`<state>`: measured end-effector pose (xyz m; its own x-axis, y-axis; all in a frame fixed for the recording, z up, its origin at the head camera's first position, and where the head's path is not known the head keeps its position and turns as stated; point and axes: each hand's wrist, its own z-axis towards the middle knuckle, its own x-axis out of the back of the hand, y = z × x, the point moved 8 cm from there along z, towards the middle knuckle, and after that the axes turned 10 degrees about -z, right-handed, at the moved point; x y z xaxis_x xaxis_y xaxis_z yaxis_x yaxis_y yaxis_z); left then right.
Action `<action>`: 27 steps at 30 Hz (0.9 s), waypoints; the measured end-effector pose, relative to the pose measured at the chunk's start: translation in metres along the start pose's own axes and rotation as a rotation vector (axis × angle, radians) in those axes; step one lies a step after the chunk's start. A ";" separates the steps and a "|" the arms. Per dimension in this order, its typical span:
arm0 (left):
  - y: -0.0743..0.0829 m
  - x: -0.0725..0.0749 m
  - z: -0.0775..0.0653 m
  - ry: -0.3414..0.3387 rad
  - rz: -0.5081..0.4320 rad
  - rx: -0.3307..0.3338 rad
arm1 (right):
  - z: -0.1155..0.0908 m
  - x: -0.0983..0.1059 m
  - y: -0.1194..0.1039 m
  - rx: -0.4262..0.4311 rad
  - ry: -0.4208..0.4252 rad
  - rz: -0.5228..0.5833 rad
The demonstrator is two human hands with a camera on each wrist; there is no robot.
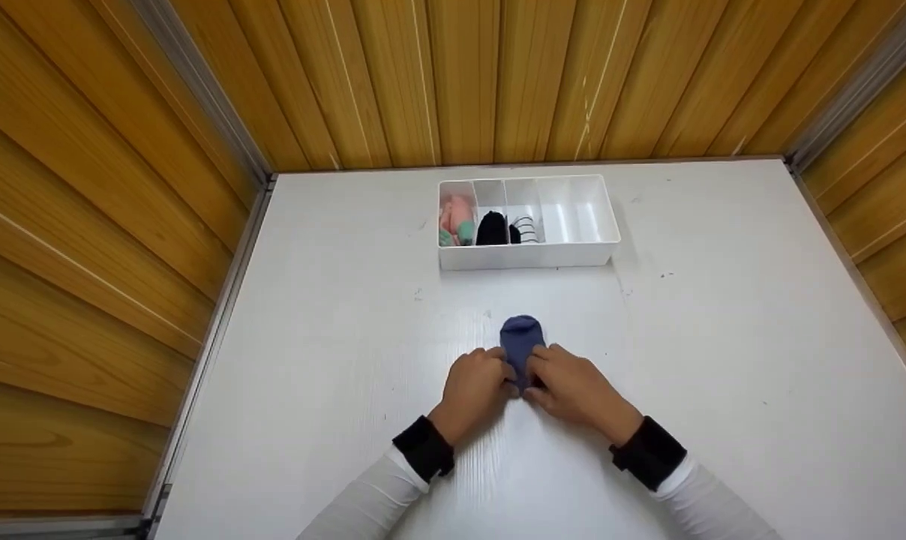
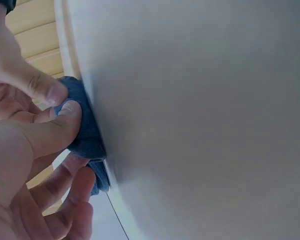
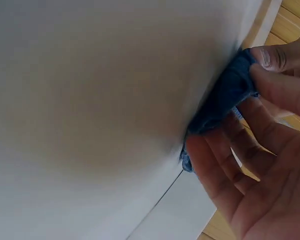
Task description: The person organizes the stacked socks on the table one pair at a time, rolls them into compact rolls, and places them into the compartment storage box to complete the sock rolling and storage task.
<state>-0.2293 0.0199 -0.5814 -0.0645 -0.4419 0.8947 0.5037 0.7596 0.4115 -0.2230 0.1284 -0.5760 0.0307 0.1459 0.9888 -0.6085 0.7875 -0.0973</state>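
A blue sock (image 1: 522, 337) lies lengthwise on the white table, its rounded end pointing away from me. My left hand (image 1: 477, 386) pinches the left side of its near end, thumb and fingers curled on the fabric. From the right, my right hand (image 1: 577, 388) pinches the same near end, the two hands almost meeting. In the left wrist view both thumbs press on the bunched sock (image 2: 87, 130), low over the tabletop. The right wrist view has the thumb on the upper edge of the sock (image 3: 222, 95) and fingers beneath; part of it is hidden behind the fingers.
Beyond the sock stands a white divided box (image 1: 524, 257). Its left compartments hold pink and green socks (image 1: 460, 210), a black sock (image 1: 492, 229) and a striped white one (image 1: 526, 229). Wood-panelled walls (image 1: 460, 82) edge the white table (image 1: 333, 300) at the back and sides.
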 end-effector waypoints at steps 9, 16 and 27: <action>-0.006 -0.004 0.005 -0.042 -0.081 0.066 | -0.008 0.012 -0.019 0.090 0.203 -0.063; -0.010 -0.002 0.005 -0.059 -0.137 0.070 | -0.001 0.003 -0.015 -0.011 0.098 -0.058; 0.011 0.008 -0.001 0.050 0.091 -0.025 | 0.008 -0.004 0.003 -0.029 -0.013 0.132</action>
<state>-0.2231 0.0238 -0.5700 0.0255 -0.3952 0.9182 0.5266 0.7861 0.3237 -0.2318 0.1256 -0.5799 -0.0588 0.2421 0.9685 -0.5833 0.7790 -0.2302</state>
